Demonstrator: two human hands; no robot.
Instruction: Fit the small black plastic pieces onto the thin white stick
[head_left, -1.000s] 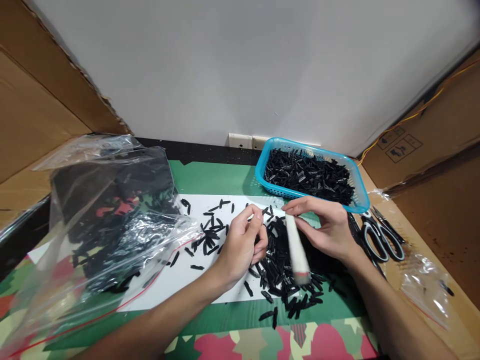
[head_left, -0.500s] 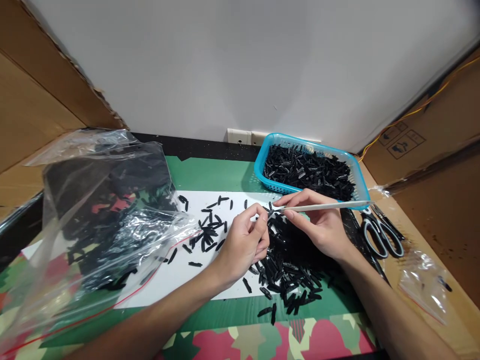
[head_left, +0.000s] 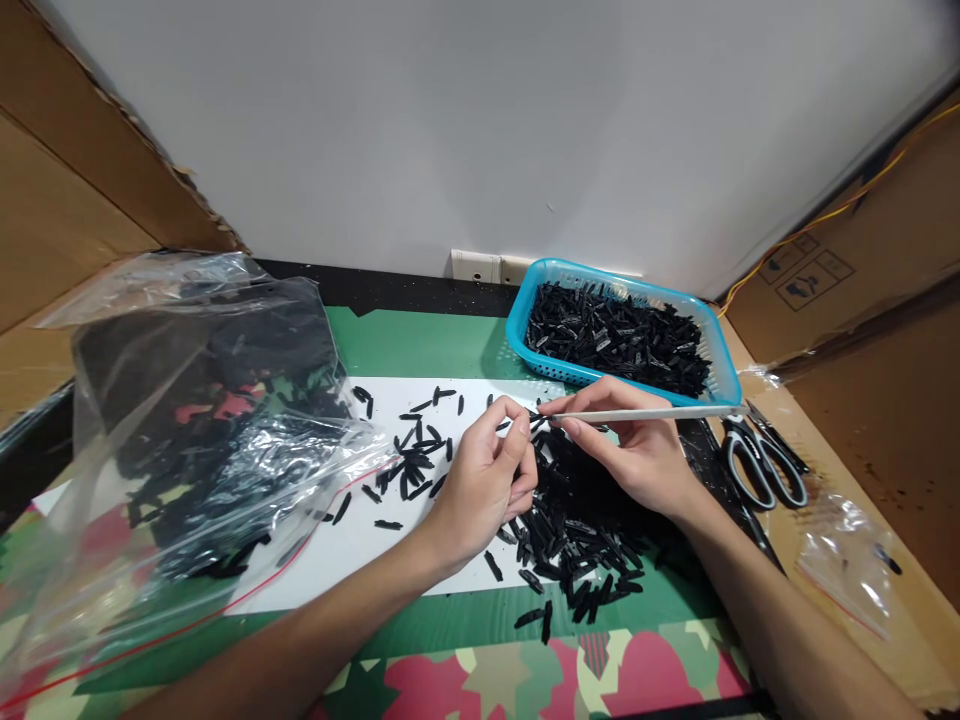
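Note:
In the head view, my left hand point(head_left: 484, 490) is closed, pinching a small black strip point(head_left: 537, 421) between thumb and fingertips. My right hand point(head_left: 645, 455) grips a long, thin, pale stick-like tool point(head_left: 667, 412) between thumb and fingers. The tool's tip points left and meets the black strip, or comes very close to it. Beneath both hands lies a heap of similar black strips point(head_left: 577, 550), partly hidden by the right hand. More loose black strips point(head_left: 412, 465) are scattered on the white sheet point(head_left: 322, 560), left of my left hand.
A blue plastic basket point(head_left: 517, 335) full of black strips stands behind my right hand. Scissors point(head_left: 750, 465) and a small clear zip bag point(head_left: 840, 560) lie to the right. A large clear zip bag point(head_left: 202, 430) covers the left side. Cardboard boxes point(head_left: 862, 270) and a wall border the table.
The whole view has shifted very slightly. Both hands hold nearly the same pose, while the black strip and the tool's tip have turned a little between the fingers.

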